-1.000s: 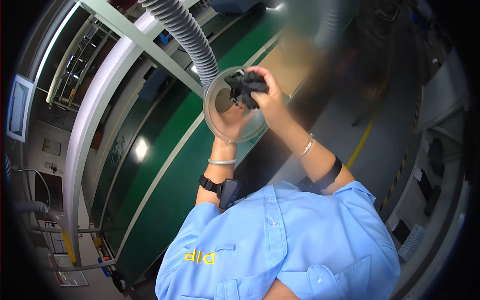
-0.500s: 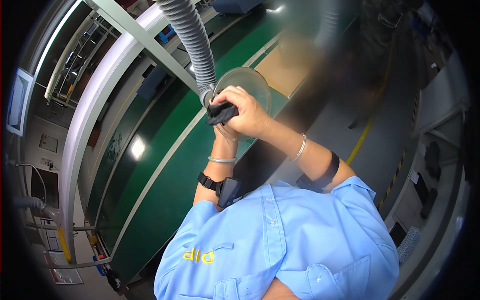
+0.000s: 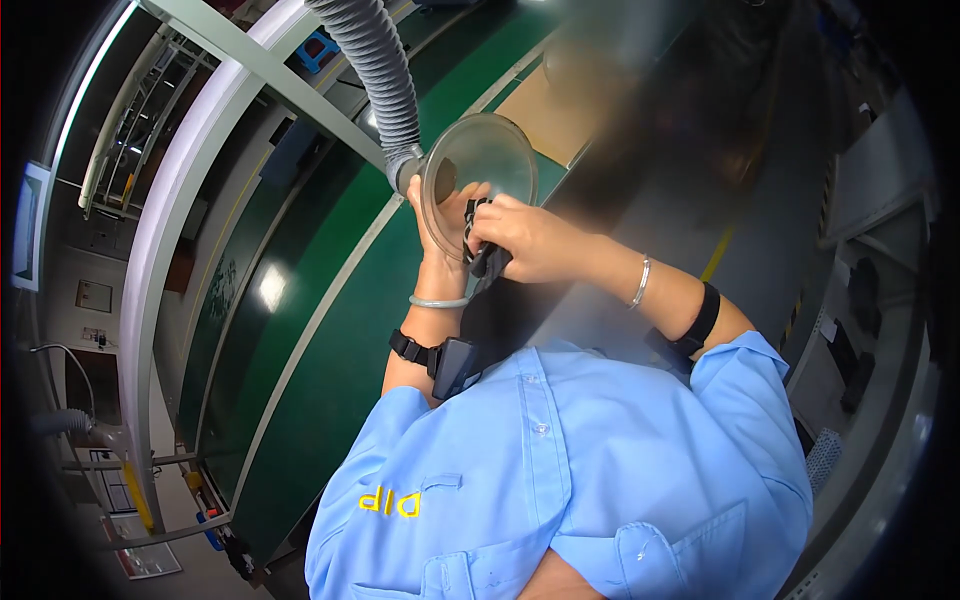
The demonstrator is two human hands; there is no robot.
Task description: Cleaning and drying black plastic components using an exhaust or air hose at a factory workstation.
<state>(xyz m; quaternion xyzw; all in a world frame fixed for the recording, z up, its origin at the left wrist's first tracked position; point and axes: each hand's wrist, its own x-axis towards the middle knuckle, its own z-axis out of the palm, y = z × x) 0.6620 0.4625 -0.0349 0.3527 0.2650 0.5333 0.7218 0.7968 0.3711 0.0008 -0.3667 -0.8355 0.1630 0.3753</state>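
My left hand [image 3: 432, 218] is curled against the clear round hood [image 3: 500, 128] at the end of a grey ribbed hose [image 3: 372, 75]; its fingers show partly through the clear wall. At the hood's near rim, my right hand [image 3: 520, 238] is closed on a dark, bunched cloth-like piece [image 3: 488, 260]. That piece lies against or just beside the rim; I cannot tell which. A grey bangle [image 3: 438, 302] circles my left wrist, and a black boxy device [image 3: 456, 368] is strapped to that forearm.
A long green work surface [image 3: 330, 350] with a pale edge strip runs under the hose. A brown board [image 3: 545, 110] lies beyond the hood. White frame bars [image 3: 270, 75] cross at upper left. A blue stool [image 3: 318, 50] stands farther off, and a yellow floor line [image 3: 716, 255] shows at right.
My right hand with the dark cloth-like piece has come from the hose end of the hood to its near rim, rightward and down. The hood's inside and my left fingers show more now.
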